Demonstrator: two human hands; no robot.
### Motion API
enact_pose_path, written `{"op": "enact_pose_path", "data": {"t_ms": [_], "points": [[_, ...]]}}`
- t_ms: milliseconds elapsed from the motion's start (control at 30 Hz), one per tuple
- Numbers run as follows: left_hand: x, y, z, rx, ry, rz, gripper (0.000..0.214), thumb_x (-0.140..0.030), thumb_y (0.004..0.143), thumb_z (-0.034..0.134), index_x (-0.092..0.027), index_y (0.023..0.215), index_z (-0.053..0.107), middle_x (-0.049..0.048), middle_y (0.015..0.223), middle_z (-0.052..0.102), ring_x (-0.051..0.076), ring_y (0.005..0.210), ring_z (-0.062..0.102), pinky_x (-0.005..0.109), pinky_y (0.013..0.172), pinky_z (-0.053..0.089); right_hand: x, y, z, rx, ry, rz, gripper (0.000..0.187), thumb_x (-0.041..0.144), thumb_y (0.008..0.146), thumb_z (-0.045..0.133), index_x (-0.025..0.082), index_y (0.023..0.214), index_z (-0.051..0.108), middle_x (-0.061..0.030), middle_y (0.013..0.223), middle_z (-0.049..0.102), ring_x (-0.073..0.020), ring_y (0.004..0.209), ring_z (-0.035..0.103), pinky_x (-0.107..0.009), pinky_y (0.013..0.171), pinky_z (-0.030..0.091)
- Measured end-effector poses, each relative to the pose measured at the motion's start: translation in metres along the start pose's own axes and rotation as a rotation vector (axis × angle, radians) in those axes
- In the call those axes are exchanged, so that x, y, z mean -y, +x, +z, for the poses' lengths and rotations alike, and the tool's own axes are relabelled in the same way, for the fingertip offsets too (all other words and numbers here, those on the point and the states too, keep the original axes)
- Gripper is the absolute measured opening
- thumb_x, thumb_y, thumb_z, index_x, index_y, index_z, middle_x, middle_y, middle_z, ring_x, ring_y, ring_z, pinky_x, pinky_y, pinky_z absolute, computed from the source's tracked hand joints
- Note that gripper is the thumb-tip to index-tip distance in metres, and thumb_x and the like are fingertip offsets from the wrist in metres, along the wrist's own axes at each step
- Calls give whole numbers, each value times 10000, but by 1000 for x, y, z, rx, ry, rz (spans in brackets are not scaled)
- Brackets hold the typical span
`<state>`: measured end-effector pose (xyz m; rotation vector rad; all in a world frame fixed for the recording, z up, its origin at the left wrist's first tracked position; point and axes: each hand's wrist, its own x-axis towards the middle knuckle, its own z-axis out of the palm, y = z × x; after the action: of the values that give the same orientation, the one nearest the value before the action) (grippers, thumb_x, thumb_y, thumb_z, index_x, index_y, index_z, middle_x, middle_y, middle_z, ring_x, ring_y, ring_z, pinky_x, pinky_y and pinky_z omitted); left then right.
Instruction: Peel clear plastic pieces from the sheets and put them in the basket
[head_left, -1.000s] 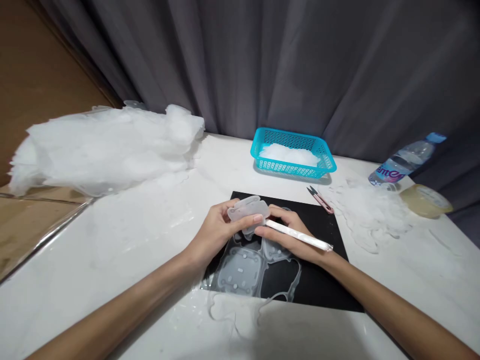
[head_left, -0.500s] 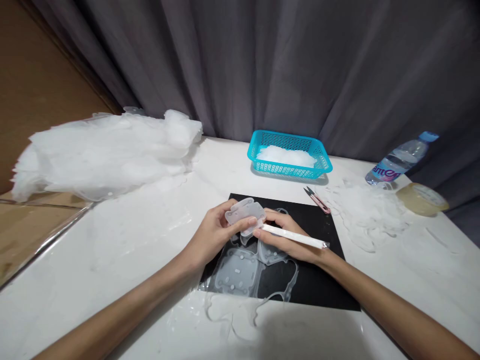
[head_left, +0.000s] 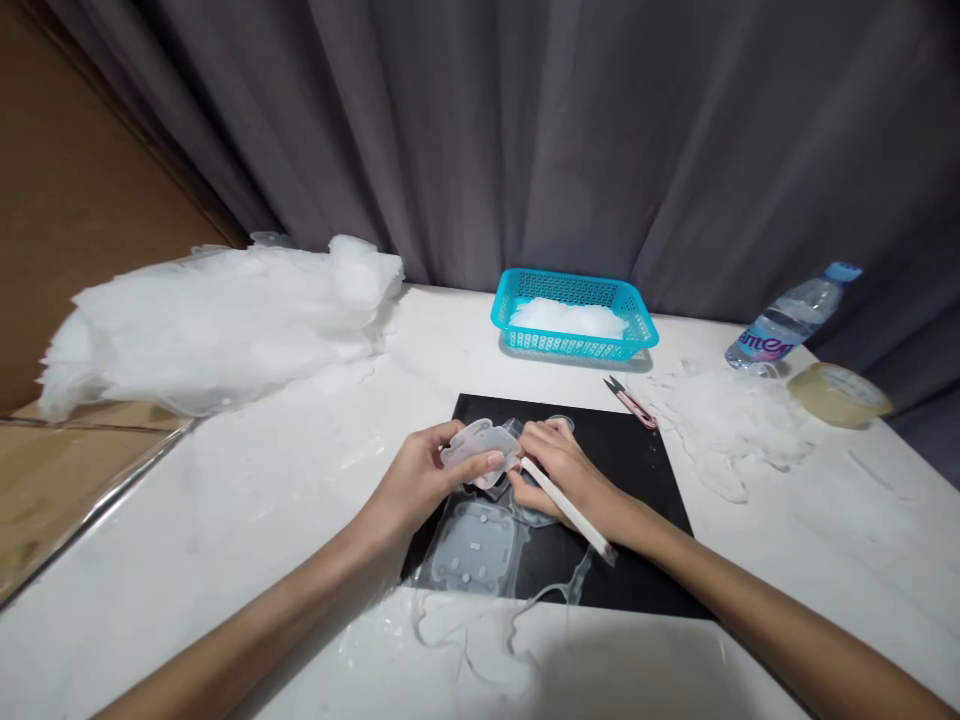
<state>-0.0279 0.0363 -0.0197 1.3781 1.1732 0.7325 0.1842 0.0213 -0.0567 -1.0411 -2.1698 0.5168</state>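
My left hand (head_left: 420, 478) grips a small translucent plastic piece (head_left: 474, 447) between thumb and fingers, just above a black mat (head_left: 637, 520). My right hand (head_left: 564, 470) is closed on a white pen-like cutting tool (head_left: 566, 510), whose tip meets the piece's right edge. Its handle points back toward my wrist. Below the hands a clear plastic sheet of moulded shapes (head_left: 480, 545) lies on the mat, partly cut out.
A turquoise basket (head_left: 574, 315) of white pieces stands at the back. Pink snips (head_left: 630, 400) lie beside the mat. White scraps (head_left: 724, 415), a water bottle (head_left: 784, 320) and a tape roll (head_left: 840, 392) are at right. A heap of plastic sheets (head_left: 217, 310) fills the left.
The tool's handle has swung from pointing right to pointing down toward me. Both hands and the piece sit slightly lower over the mat.
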Motion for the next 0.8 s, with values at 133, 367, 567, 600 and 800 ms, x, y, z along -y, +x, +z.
{"op": "enact_pose_path", "data": {"t_ms": [133, 367, 567, 600, 800], "points": [[-3, 3, -8, 122, -55, -46, 409, -486, 751, 873, -144, 796, 653, 23, 708, 639, 166, 662, 576, 276, 638, 410, -2, -2, 1, -64, 24, 56, 168, 77, 856, 612, 221, 868, 524, 14, 843, 523, -180, 823, 511, -330, 839, 347], [-2, 9, -14, 185, -47, -14, 363, -430, 760, 879, -152, 827, 654, 12, 697, 622, 157, 643, 572, 276, 614, 415, -3, 0, -3, -54, 191, 45, 80, 156, 893, 647, 219, 901, 599, 12, 833, 558, -170, 788, 534, -325, 797, 376], [-1, 8, -15, 165, -53, 30, 327, -424, 788, 863, -170, 820, 659, 0, 705, 628, 152, 640, 585, 272, 607, 431, 1, 1, -10, 16, 252, 95, 112, 297, 943, 689, 224, 1019, 651, -12, 902, 609, -191, 847, 567, -373, 855, 384], [-1, 8, -14, 169, -60, 29, 325, -422, 790, 863, -170, 826, 660, -1, 708, 637, 151, 641, 590, 269, 608, 434, 2, 2, -12, 17, 277, 115, 139, 333, 937, 716, 225, 999, 653, -3, 885, 604, -188, 840, 562, -369, 854, 384], [-6, 5, -8, 201, -100, 23, 312, -404, 802, 858, -160, 828, 666, 17, 682, 689, 151, 623, 615, 269, 613, 469, 12, 4, -22, 55, 416, 191, 162, 352, 962, 711, 215, 891, 663, 11, 882, 615, -166, 839, 561, -332, 831, 387]]}}
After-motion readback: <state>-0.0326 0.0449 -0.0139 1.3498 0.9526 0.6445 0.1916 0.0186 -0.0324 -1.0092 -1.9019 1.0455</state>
